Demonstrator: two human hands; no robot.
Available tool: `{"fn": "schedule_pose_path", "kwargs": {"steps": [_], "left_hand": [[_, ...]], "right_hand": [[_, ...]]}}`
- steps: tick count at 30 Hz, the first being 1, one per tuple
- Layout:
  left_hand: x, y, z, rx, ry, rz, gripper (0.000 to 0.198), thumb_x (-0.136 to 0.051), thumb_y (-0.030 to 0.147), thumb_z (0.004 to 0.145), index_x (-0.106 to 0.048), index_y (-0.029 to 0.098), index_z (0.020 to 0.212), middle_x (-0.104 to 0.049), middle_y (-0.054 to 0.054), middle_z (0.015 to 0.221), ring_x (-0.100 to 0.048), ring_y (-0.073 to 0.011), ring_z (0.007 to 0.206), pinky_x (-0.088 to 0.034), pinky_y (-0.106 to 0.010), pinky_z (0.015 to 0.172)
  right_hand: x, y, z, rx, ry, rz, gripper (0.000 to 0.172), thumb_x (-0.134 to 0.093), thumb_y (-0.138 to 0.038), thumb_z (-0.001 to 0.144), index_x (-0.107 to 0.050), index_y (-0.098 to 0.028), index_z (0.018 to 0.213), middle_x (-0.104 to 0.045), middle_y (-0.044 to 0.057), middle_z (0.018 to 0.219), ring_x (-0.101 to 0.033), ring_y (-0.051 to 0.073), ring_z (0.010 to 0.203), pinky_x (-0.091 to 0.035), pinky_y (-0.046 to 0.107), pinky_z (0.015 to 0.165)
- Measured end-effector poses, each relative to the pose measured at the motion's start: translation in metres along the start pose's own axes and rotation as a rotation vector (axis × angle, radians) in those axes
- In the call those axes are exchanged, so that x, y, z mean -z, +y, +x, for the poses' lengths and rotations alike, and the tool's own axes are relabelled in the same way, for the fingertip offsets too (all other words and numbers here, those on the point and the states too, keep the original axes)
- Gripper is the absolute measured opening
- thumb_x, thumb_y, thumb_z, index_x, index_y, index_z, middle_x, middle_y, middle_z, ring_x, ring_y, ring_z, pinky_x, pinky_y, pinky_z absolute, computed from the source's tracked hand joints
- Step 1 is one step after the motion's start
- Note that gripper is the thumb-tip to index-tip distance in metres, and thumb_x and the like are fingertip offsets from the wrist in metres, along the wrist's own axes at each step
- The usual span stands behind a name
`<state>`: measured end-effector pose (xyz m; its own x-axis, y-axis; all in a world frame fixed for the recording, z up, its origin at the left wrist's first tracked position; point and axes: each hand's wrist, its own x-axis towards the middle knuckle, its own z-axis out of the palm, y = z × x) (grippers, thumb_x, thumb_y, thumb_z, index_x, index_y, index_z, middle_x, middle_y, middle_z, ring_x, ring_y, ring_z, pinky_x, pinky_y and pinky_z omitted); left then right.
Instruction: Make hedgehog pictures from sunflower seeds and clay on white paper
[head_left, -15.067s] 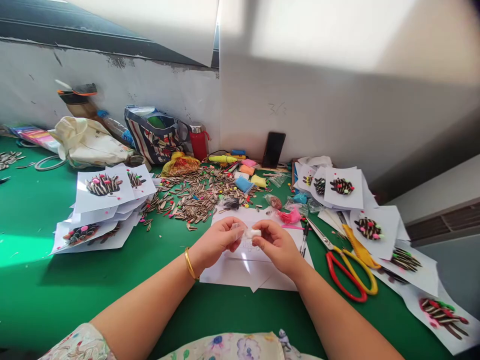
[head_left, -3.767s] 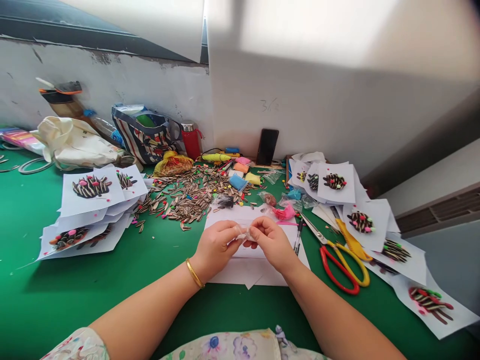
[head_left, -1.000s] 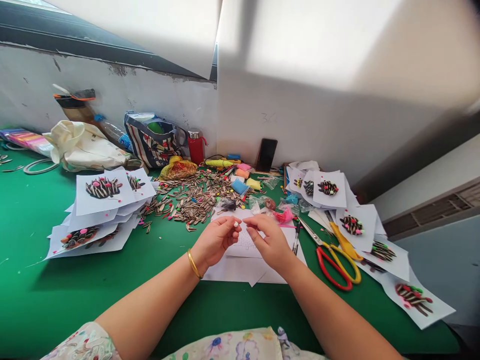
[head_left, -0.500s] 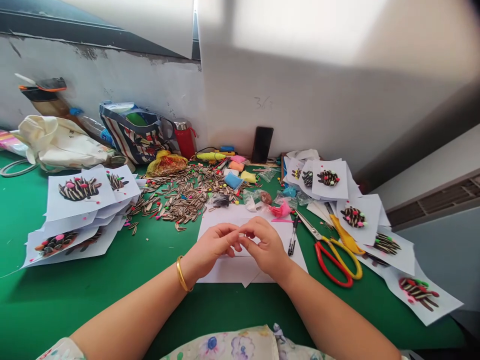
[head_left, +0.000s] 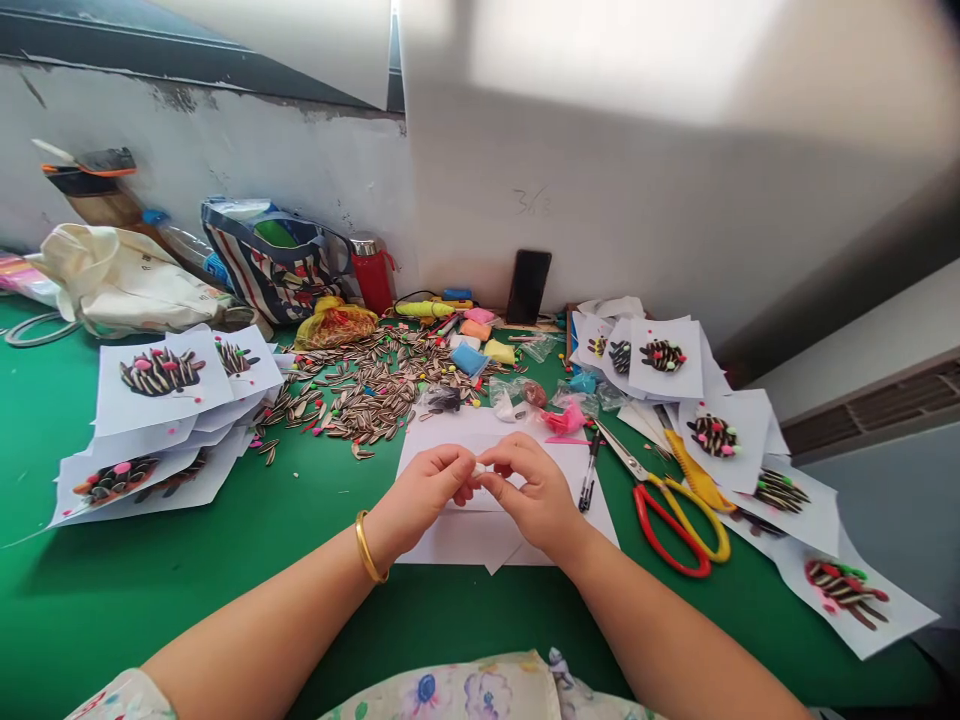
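My left hand [head_left: 424, 495] and my right hand [head_left: 525, 487] meet above a sheet of white paper [head_left: 450, 535], with a small bit of white modelling clay [head_left: 478, 468] pinched between their fingertips. Most of the bit is hidden by my fingers. A gold bangle [head_left: 367, 548] circles my left wrist. A clear plastic bag with white clay [head_left: 510, 407] lies just beyond my right fingers, next to a pink clay packet [head_left: 566, 420]. A black pen [head_left: 589, 475] and red-and-yellow-handled scissors [head_left: 675, 525] lie to the right of my right hand.
Striped sunflower seeds [head_left: 360, 395] are heaped on the green table [head_left: 150, 620] beyond my left hand. Stacks of paper with seed-and-clay hedgehogs [head_left: 157, 375] lie on both sides. Clay packets [head_left: 469, 360], a red flask [head_left: 371, 275], a phone [head_left: 528, 287] and bags stand along the wall.
Over the last seconds my fingers have left the plastic bag, which now lies beyond them. My hands have closed together around the white clay bit. The view has shifted slightly.
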<state>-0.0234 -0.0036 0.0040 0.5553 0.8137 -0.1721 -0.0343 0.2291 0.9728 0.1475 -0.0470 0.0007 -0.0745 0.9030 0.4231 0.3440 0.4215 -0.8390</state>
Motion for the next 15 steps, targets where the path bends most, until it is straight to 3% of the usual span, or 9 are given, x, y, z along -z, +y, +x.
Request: {"fn": "schedule_pose_path", "kwargs": {"steps": [5,8,11,15], "left_hand": [[0.0014,0.0003,0.0009,0.015,-0.013,-0.041,0.038,-0.067,0.051,0.081,-0.069,0.014,0.088,-0.061,-0.002,0.072,-0.052,-0.0126,0.067,-0.042,-0.025,0.063],[0.0016,0.0013,0.0005,0.002,0.041,-0.03,0.031,-0.072,0.045,0.078,-0.068,0.015,0.081,-0.058,0.0,0.067,-0.05,-0.0112,0.064,-0.04,-0.024,0.062],[0.0009,0.0019,-0.0007,-0.004,0.074,0.024,0.034,-0.072,0.047,0.078,-0.063,0.015,0.071,-0.055,0.002,0.063,-0.047,-0.0104,0.061,-0.039,-0.023,0.061],[0.0002,0.002,-0.0019,0.001,0.027,0.05,0.038,-0.068,0.051,0.08,-0.066,0.014,0.073,-0.057,0.0,0.064,-0.049,-0.0115,0.063,-0.04,-0.024,0.062]], "right_hand": [[0.0014,-0.0005,0.0007,0.017,-0.02,-0.054,0.017,-0.062,-0.023,0.091,-0.071,-0.026,0.105,-0.059,0.002,0.086,-0.057,0.016,0.08,-0.048,0.031,0.072],[0.0011,0.0001,-0.0003,0.04,-0.023,-0.079,0.023,-0.065,-0.023,0.089,-0.069,-0.026,0.112,-0.059,0.003,0.088,-0.057,0.016,0.081,-0.048,0.031,0.074],[-0.0009,0.0011,-0.0018,0.065,-0.009,-0.087,0.02,-0.067,-0.024,0.088,-0.071,-0.026,0.107,-0.058,0.002,0.084,-0.056,0.015,0.078,-0.047,0.03,0.071],[-0.0015,0.0026,-0.0032,0.101,0.021,-0.072,0.016,-0.064,-0.022,0.09,-0.072,-0.025,0.103,-0.058,0.002,0.08,-0.056,0.015,0.076,-0.047,0.03,0.067]]}}
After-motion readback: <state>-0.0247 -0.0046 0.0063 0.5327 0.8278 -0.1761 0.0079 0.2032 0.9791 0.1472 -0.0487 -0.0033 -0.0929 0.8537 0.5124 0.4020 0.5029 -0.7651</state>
